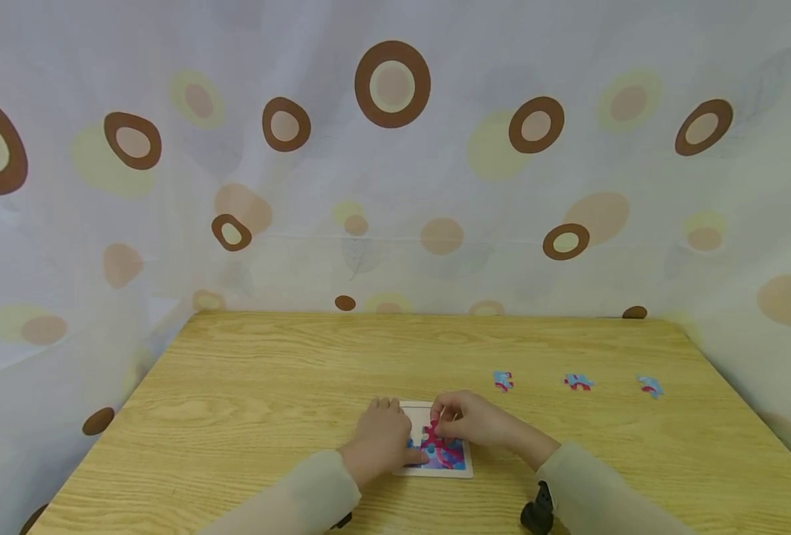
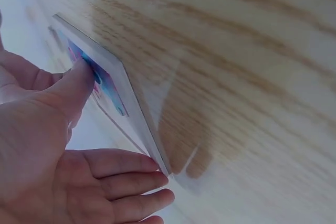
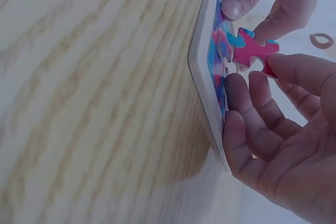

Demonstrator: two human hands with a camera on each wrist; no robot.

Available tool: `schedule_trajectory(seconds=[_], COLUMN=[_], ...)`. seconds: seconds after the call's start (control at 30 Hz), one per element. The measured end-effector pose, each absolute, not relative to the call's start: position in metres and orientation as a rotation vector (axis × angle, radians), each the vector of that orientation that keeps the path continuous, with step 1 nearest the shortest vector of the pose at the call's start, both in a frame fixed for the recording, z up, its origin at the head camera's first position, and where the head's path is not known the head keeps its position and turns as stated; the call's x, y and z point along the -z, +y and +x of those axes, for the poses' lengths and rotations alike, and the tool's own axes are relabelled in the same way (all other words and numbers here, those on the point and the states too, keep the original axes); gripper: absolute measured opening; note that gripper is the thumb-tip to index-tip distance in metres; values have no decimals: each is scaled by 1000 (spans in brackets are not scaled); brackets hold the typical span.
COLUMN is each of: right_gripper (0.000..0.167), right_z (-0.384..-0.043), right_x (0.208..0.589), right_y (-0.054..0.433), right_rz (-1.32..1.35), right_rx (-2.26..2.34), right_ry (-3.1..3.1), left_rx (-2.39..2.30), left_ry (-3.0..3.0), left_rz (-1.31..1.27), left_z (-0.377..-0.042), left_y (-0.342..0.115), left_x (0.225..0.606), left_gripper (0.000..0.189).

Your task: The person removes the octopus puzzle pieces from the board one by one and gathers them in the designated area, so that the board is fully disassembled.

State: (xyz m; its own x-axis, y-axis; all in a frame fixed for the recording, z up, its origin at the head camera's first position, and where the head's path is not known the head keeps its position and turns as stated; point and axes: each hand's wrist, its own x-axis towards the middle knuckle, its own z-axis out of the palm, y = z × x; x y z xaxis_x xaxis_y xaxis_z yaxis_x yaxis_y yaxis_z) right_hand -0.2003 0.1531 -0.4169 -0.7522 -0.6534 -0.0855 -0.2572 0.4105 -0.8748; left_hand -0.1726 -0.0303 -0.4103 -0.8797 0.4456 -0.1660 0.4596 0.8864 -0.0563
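Observation:
A white-rimmed jigsaw tray point(image 1: 470, 469) lies on the table, its near part filled with blue and pink pieces. My left hand point(image 1: 379, 438) is at the tray's left side. Its thumb point(image 2: 79, 80) rests on the picture, while the other fingers extend, fairly straight, by the tray's edge. From the right, my right hand point(image 1: 475, 421) pinches a pink and blue jigsaw piece point(image 3: 256, 53) between thumb and fingers. That piece is tilted above the tray, near the pieces in it. The right wrist view shows my lower fingers close to the tray's rim point(image 3: 197, 59).
Three loose jigsaw pieces lie in a row at the back right: a left one point(image 1: 503, 381), a middle one point(image 1: 578, 382) and a right one point(image 1: 650, 386). A patterned curtain point(image 1: 395, 186) stands behind the wooden table point(image 1: 268, 371).

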Motion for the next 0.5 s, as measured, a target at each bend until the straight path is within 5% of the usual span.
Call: schedule_trajectory(seconds=[0.5], right_gripper=[13], right_z=[-203], right_x=[414], right_y=[177], right_rz=[-670], right_rx=[1422], right_ry=[2207], left_rx=[245], left_ry=[2897], left_rz=[676], left_z=[-172], left_y=[-30], left_x=[414], left_gripper=[74])
